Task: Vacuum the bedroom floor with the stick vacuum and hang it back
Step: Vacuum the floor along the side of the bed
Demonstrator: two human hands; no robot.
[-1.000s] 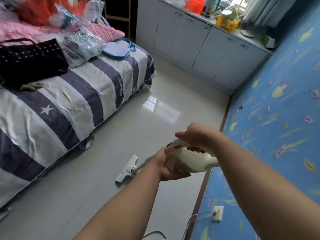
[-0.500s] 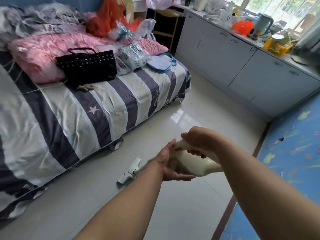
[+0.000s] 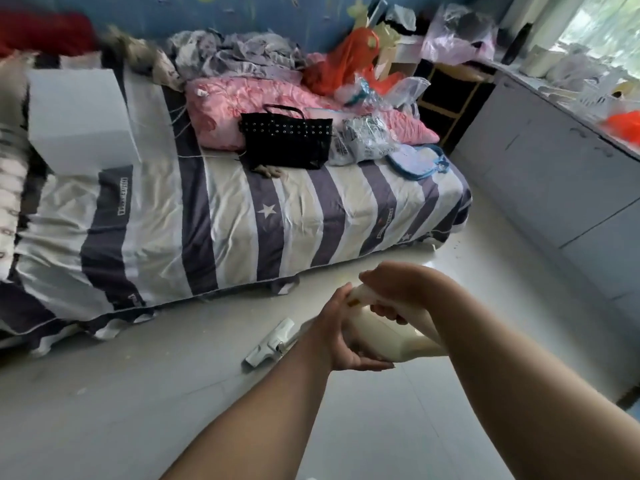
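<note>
The bed [image 3: 214,216] under its striped cover fills the room from nine to twelve o'clock; grey cabinets [image 3: 554,174] run along at two o'clock; pale floor tiles [image 3: 138,393] spread below. On the bed a pink quilt [image 3: 221,109] lies behind a black studded handbag [image 3: 285,140] at twelve. At five o'clock the cream stick vacuum [image 3: 384,337] is held in both hands; the right hand [image 3: 398,285] is wrapped around its handle, the left hand [image 3: 341,336] cups the body's side, and its floor head [image 3: 272,348] rests on the tiles beside the bed.
</note>
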